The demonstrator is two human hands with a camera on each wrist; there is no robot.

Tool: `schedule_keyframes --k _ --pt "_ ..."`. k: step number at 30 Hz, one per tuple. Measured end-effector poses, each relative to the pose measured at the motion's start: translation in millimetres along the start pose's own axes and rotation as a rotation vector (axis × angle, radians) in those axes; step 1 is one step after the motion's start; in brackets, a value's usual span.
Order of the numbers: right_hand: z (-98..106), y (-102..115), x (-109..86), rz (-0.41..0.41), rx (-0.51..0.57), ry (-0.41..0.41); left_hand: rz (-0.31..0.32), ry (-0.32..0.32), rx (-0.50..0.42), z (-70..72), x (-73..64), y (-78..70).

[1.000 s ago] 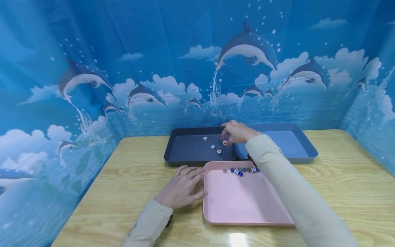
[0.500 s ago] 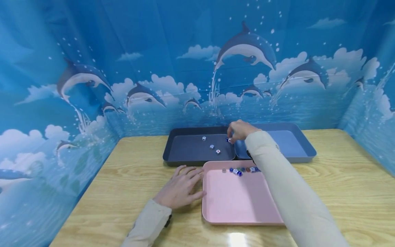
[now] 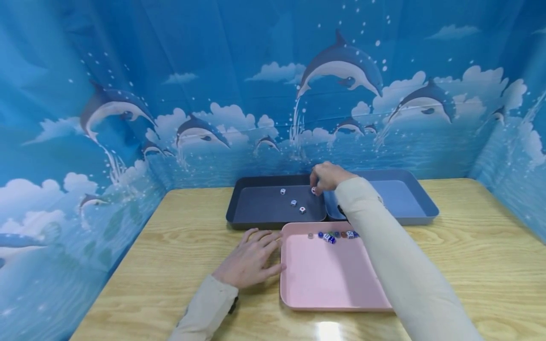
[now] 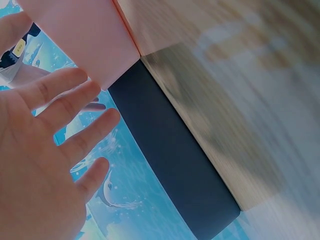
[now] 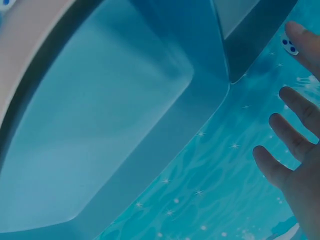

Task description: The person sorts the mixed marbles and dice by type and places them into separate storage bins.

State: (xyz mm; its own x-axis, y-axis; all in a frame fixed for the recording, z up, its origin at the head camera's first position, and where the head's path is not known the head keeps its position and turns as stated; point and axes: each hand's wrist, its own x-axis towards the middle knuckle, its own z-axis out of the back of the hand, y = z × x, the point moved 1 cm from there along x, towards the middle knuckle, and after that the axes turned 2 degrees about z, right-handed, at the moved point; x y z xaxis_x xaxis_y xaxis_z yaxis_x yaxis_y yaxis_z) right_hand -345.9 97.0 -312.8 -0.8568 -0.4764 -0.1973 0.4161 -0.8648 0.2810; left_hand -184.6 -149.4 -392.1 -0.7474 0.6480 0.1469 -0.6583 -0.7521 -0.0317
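My right hand is over the right end of the black tray, next to the blue tray. It pinches a white die between thumb and fingertip, while its other fingers spread apart in the right wrist view. Several white dice, one of them a near die, lie in the black tray. At the left side of the pink tray, my left hand rests with fingers spread, fingertips right at the rim. The left wrist view shows those fingers extended beside the pink wall.
Along the pink tray's far side lies a row of glass marbles with dice among them, including a blue die and a white die. The right forearm crosses that tray. A dolphin-print curtain stands behind the wooden table.
My right hand shifted right toward the blue tray, then slightly back left and up, its fingers drawn closer together around the die. My left hand and the trays stayed put.
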Motion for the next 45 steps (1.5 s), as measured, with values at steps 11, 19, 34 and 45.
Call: schedule_keyframes --k 11,19,34,45 --pt "3.2 6.5 1.3 -0.011 -0.03 -0.022 -0.004 -0.003 0.007 -0.1 0.4 -0.5" --pt "4.5 7.4 1.0 -0.002 -0.049 -0.026 -0.012 -0.016 0.015 -0.2 0.1 0.2" --pt "4.5 7.5 -5.5 0.073 -0.043 -0.055 -0.007 -0.005 0.018 -0.3 0.2 0.0" --pt "-0.4 3.0 -20.6 0.129 -0.058 -0.112 0.009 0.02 0.021 -0.3 2.3 -0.2"
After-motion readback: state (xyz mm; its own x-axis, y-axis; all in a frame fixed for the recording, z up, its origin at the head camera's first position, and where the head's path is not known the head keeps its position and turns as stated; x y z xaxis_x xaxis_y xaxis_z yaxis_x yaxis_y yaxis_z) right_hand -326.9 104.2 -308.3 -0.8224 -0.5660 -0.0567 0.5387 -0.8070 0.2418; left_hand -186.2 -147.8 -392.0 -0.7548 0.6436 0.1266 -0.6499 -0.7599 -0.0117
